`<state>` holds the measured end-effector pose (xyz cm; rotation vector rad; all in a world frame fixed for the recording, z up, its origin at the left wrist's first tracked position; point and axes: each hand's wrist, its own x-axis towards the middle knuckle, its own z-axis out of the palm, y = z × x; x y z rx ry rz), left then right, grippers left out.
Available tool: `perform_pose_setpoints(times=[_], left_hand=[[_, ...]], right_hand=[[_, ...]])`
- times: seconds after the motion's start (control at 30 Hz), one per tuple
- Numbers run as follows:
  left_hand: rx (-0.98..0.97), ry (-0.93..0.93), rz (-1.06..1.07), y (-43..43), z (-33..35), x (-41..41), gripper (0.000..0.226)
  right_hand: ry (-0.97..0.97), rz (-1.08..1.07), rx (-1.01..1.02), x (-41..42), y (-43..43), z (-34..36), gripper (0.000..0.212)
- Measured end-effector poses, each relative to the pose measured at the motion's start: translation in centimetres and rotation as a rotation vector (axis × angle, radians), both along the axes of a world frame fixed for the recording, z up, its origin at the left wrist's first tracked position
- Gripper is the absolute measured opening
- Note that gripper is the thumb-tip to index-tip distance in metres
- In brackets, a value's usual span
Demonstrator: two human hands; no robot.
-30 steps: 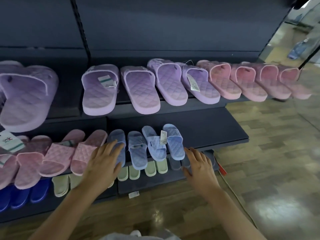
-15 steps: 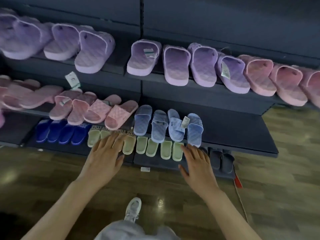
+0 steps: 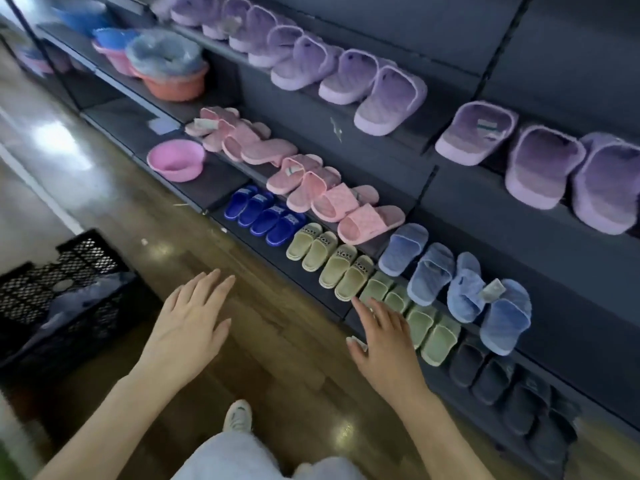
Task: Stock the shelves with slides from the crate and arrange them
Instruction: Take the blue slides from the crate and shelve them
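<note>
Left hand [image 3: 188, 327], right hand [image 3: 384, 344] — both flat

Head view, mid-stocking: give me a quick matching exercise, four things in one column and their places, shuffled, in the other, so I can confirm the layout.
Things:
1. purple slides
2. pink slides
3. green slides
4. black crate

Places:
A. on the floor
B. upper shelf
C. lowest shelf
D. middle shelf

Pairs: 1-B, 2-D, 3-C, 4-A
</note>
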<state>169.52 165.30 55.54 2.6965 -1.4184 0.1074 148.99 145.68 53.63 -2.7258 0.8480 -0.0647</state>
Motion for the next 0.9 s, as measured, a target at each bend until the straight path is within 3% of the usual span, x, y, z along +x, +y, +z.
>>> perform_pose_setpoints(times=[0.23,0.33,0.63,0.9], left_hand=[[-0.049,-0.023,0.243,6.2,1.2,5.5,0.065],[-0.092,-0.072,0.324,10.3,1.2,9.2,0.051],[-0.067,-0.116,0.580,23.9,1.1,20.1,0.057],[-0.073,-0.038,0.735,29.6,-0.6,25.1,0.057]], right_hand=[[0.006,0.195,0.063,11.4,3.0,1.8,0.059],[0.015,0.269,0.062,17.1,5.9,1.9,0.062],[0.037,0.502,0.100,33.3,16.5,1.0,0.062],[0.085,0.652,0.073,43.2,21.2,0.8,0.063]])
